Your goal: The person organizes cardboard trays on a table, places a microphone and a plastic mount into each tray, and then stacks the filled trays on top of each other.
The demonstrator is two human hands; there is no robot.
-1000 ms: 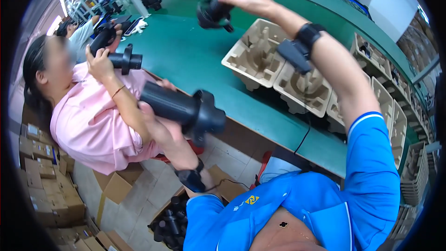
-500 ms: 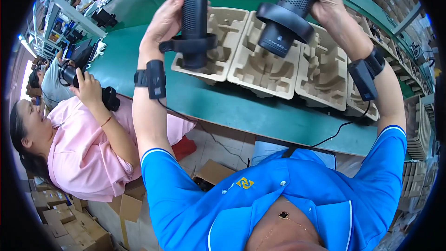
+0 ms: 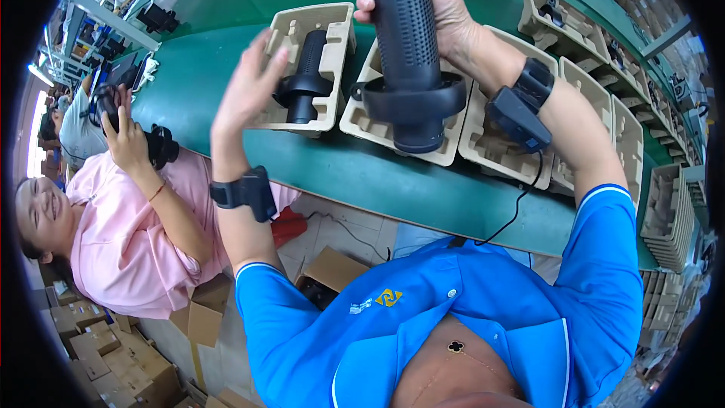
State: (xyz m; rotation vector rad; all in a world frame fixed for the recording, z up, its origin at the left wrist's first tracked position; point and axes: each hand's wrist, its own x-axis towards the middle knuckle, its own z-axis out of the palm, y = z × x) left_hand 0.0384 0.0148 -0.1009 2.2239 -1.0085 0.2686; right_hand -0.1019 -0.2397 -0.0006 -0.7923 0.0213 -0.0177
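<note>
My right hand [image 3: 445, 11] is wrapped round the perforated upper part of a black microphone [image 3: 408, 53]. A wide black ring circles its lower part, and it hangs nearly upright over a moulded cardboard tray [image 3: 355, 125]. A second black microphone [image 3: 307, 75], also with a ring, lies in the leftmost tray [image 3: 340, 38], slightly tilted. My left hand [image 3: 253, 87], somewhat blurred, is just left of that tray, fingers apart and nothing in it.
More moulded trays [image 3: 589, 102] run rightward along the green workbench [image 3: 204, 75]. Filled trays [image 3: 563, 19] stand farther back, and stacked trays [image 3: 664, 211] at the right edge. A co-worker in pink [image 3: 143, 234] sits close on my left, holding a black device. Open cartons [image 3: 332, 268] stand below the bench.
The microphone in my left hand has gone into the leftmost tray, and that hand has let go and moved left. My right hand has brought its microphone leftward and turned it more upright.
</note>
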